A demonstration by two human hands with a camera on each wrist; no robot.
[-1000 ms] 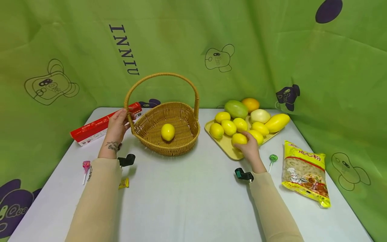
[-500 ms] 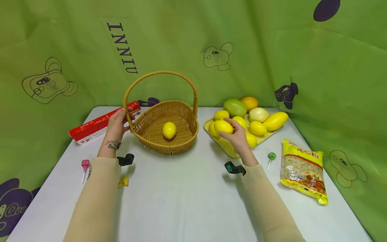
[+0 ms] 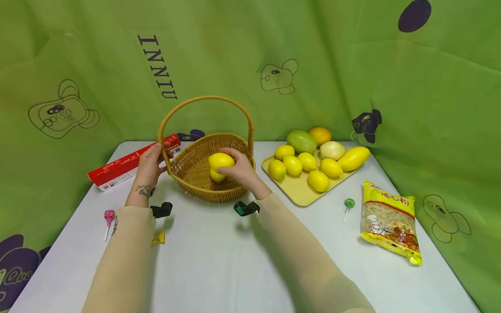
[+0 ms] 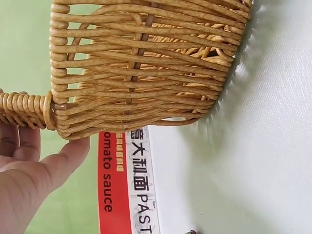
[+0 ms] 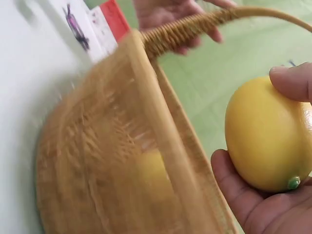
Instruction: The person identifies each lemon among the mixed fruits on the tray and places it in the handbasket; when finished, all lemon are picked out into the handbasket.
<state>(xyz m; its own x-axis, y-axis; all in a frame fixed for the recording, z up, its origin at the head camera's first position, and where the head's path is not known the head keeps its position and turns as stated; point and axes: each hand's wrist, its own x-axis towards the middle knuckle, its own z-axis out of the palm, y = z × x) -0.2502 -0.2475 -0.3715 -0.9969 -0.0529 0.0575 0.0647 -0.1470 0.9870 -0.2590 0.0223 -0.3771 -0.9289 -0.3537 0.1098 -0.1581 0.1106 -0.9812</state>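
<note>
A wicker basket (image 3: 195,187) with a tall arched handle stands at the middle left of the table. My left hand (image 3: 150,161) grips the foot of that handle on its left side; the left wrist view shows the thumb (image 4: 73,151) against the rim corner. Over the basket's opening, my right hand (image 3: 243,168) holds a yellow lemon (image 5: 265,134) between thumb and fingers. Inside the basket lies another lemon (image 3: 217,176), partly hidden beneath the held one in the head view. Through the weave, the right wrist view shows it blurred.
On the right, a yellow tray (image 3: 299,195) bears several lemons, a green mango (image 3: 302,141) and other fruit. A red pasta box (image 3: 129,163) lies behind my left hand. Nearby are a pasta bag (image 3: 389,221), a green lollipop (image 3: 349,203), a pink lollipop (image 3: 109,215) and a yellow wrapped sweet (image 3: 158,238).
My right hand has lifted a lemon from the tray and carried it left, over the basket. My left hand keeps its grip on the handle.
</note>
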